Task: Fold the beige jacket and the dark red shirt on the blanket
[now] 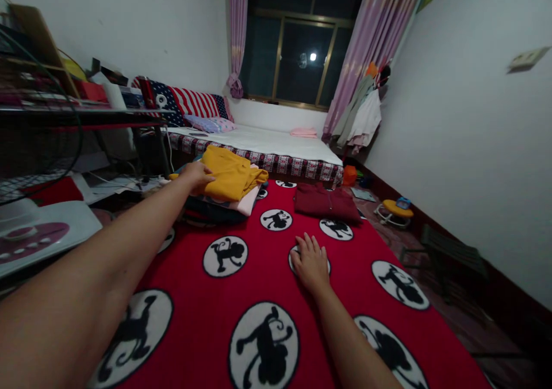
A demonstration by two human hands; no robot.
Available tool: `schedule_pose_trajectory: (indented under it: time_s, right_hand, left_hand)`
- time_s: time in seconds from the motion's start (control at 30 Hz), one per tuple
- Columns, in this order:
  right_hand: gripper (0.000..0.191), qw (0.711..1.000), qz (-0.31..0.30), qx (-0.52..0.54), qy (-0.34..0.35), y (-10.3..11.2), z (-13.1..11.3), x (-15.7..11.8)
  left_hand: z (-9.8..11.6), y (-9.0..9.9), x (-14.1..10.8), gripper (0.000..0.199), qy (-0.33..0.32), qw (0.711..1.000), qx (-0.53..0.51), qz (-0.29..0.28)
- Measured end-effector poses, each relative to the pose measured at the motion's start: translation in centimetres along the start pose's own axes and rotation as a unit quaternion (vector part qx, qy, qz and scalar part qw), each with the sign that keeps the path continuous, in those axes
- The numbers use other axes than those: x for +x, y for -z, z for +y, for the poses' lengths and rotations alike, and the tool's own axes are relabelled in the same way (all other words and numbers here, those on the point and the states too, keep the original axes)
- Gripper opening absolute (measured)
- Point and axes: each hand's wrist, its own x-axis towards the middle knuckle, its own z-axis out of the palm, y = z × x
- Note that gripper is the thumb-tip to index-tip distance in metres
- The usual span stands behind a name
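Note:
My left hand [196, 176] reaches to the near left side of a yellow garment [230, 173], its fingers closed on the cloth at the edge. That garment lies loosely folded on top of a pile of clothes; a pale pink piece [249, 200] and dark clothes [211, 211] show under it. Palm down, my right hand [311, 261] rests on the red blanket [259, 262] with monkey prints, fingers stretched out and holding nothing. Beyond it lies a folded maroon garment [325, 201], apart from the hand.
A bed [276, 142] with pillows stands behind, below the window. At left are a cluttered desk [107, 112] and a white-and-pink appliance [38, 234]. Along the right wall are a yellow stool [394, 208], a dark folding stool [452, 251] and hanging clothes [364, 116].

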Motion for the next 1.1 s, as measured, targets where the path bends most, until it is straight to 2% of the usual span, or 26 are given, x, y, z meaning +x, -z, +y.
schedule_pose_trajectory:
  time_s: [0.1,0.13,0.2,0.27,0.33,0.37,0.4,0.47,0.53,0.57,0.6,0.63,0.67,0.7,0.77,0.87,0.9,0.97,1.03,1.1]
  right_hand:
    - [0.051,1.0,0.001,0.013,-0.003,0.0,0.0,0.0]
    - [0.05,1.0,0.002,0.017,-0.003,0.0,0.0,0.0]
    - [0.05,1.0,0.004,0.027,-0.002,0.0,0.1,0.0]
    - [0.049,0.999,0.012,0.046,0.0,-0.2,0.3,0.0]
    - [0.046,0.995,0.03,0.092,0.001,-0.4,0.7,0.2]
    - [0.043,0.99,0.043,0.133,-0.001,-0.4,1.0,0.3]
    - [0.042,0.98,0.061,0.191,-0.007,-0.5,1.3,0.5]
    - [0.044,0.931,0.105,0.348,-0.034,-0.6,1.8,0.8]
    - [0.051,0.846,0.151,0.505,-0.076,-0.5,2.2,1.1]
    - [0.053,0.805,0.166,0.562,-0.094,-0.4,2.2,1.2]
    - [0.055,0.773,0.174,0.602,-0.106,-0.3,2.2,1.2]
    - [0.055,0.752,0.173,0.627,-0.109,-0.2,2.2,1.2]
    - [0.056,0.741,0.165,0.642,-0.104,0.0,2.0,1.2]
    - [0.057,0.739,0.149,0.65,-0.091,0.1,1.8,1.1]
    - [0.06,0.753,0.106,0.648,-0.052,0.2,1.3,0.9]
    - [0.059,0.804,0.043,0.593,0.013,0.3,0.4,0.0]
    - [0.058,0.821,0.026,0.57,0.034,0.3,0.0,-0.5]
    - [0.055,0.845,0.006,0.531,0.067,0.2,-0.6,-1.6]
    - [0.05,0.853,-0.001,0.515,0.086,0.2,-1.3,-2.8]
    - [0.046,0.852,0.006,0.515,0.088,0.1,-2.1,-3.7]
  left_hand:
    - [0.3,0.1,0.0,0.031,-0.006,1.0,0.017,-0.011]
    - [0.6,0.3,-0.3,0.029,-0.012,1.0,0.016,0.008]
    - [1.6,0.9,-1.6,0.026,-0.039,0.995,-0.009,0.089]
    - [2.7,1.7,-4.1,0.023,-0.093,0.975,-0.064,0.194]
    - [3.4,2.2,-7.6,0.019,-0.159,0.939,-0.127,0.279]
    - [3.5,2.3,-9.7,0.016,-0.191,0.921,-0.152,0.303]
    - [3.3,2.3,-11.8,0.014,-0.228,0.911,-0.167,0.301]
    - [2.0,1.7,-16.3,0.013,-0.314,0.911,-0.156,0.218]
    - [0.0,1.0,-20.5,0.012,-0.4,0.91,-0.105,0.038]
    - [-1.1,0.7,-22.2,0.014,-0.412,0.907,-0.078,-0.024]
    - [-2.1,0.5,-23.6,0.016,-0.405,0.91,-0.063,-0.06]
    - [-2.9,0.5,-24.7,0.016,-0.385,0.919,-0.061,-0.068]
    - [-3.5,0.7,-25.4,0.016,-0.354,0.931,-0.075,-0.051]
    - [-3.8,0.9,-25.7,0.017,-0.322,0.941,-0.099,-0.021]
    - [-3.9,1.2,-25.5,0.024,-0.269,0.951,-0.147,0.042]
    - [-2.6,0.4,-24.1,0.041,-0.213,0.957,-0.179,0.086]
    - [-2.0,-0.4,-23.8,0.049,-0.197,0.96,-0.183,0.078]
    - [-0.7,-2.3,-23.7,0.059,-0.189,0.961,-0.199,0.021]
    - [0.6,-4.2,-24.7,0.053,-0.221,0.95,-0.212,-0.06]
    - [1.7,-5.5,-26.3,0.04,-0.259,0.937,-0.208,-0.11]
